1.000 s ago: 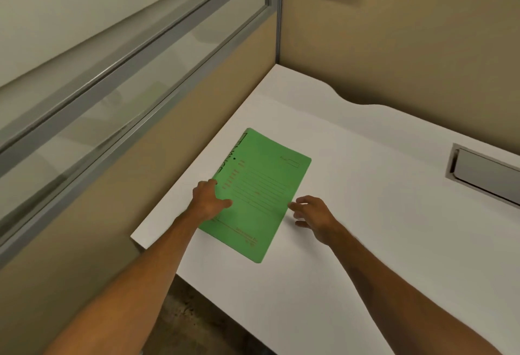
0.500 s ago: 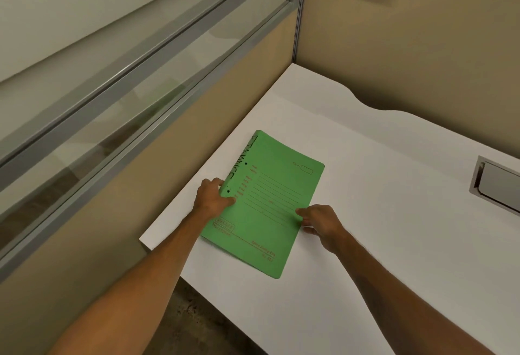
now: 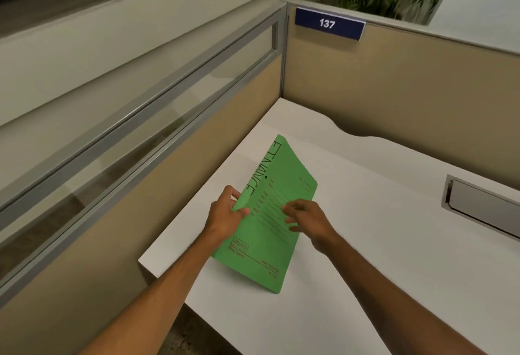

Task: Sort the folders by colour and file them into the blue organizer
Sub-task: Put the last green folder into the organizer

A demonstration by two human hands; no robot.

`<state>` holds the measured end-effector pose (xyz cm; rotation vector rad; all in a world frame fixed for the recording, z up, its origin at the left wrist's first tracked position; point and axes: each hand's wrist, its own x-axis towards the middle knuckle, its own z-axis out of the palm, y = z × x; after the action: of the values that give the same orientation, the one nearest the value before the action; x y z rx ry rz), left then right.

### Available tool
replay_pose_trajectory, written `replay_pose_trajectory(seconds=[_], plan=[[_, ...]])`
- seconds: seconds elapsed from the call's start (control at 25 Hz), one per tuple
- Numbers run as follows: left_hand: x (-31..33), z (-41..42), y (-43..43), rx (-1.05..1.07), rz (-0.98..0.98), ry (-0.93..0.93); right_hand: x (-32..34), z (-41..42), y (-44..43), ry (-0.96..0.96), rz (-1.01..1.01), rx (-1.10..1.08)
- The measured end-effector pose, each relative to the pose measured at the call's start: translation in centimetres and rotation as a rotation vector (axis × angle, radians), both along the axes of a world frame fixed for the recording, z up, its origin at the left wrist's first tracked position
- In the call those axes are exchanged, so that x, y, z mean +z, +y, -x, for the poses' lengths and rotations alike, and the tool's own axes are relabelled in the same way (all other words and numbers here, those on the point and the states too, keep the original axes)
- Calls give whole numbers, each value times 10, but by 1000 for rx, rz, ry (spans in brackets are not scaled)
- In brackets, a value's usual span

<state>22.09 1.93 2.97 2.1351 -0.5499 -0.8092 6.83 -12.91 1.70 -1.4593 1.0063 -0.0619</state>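
Note:
A green folder (image 3: 270, 245) marked "FINANCE" along its spine is tilted up off the white desk (image 3: 365, 256), its left edge raised and its right edge low. My left hand (image 3: 225, 217) grips that raised left edge, thumb on the front and fingers behind. My right hand (image 3: 306, 218) rests with spread fingers on the folder's front near its right edge. No blue organizer is in view.
Tan cubicle partitions (image 3: 394, 96) close the desk at the back and left, the left one topped by a glass strip. A blue "137" sign (image 3: 329, 23) hangs on the back panel, with a plant behind. A grey cable hatch (image 3: 484, 207) sits in the desk at right.
The folder lay flat on the desk before; now my left hand has lifted its left edge. My right hand has slid from the folder's right edge onto its front. The camera has tilted up.

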Motion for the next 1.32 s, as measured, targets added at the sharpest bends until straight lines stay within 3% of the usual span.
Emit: replay_pose_trajectory(seconds=[0.16, 0.36, 0.64, 0.96, 1.32], plan=[[39, 51, -31, -11, 99, -56, 60, 10, -7, -178, 3, -93], [83, 140, -63, -63, 236, -275, 112, 65, -20, -227, 127, -352], [108, 316, -108, -278, 418, -404, 153, 221, -52, -189, 412, -635], [135, 509, -149, -510, 654, -405, 205, 440, -58, -184, 727, -814], [204, 632, -233, -793, 843, -540, 271, 577, -79, -149, 1176, -990]])
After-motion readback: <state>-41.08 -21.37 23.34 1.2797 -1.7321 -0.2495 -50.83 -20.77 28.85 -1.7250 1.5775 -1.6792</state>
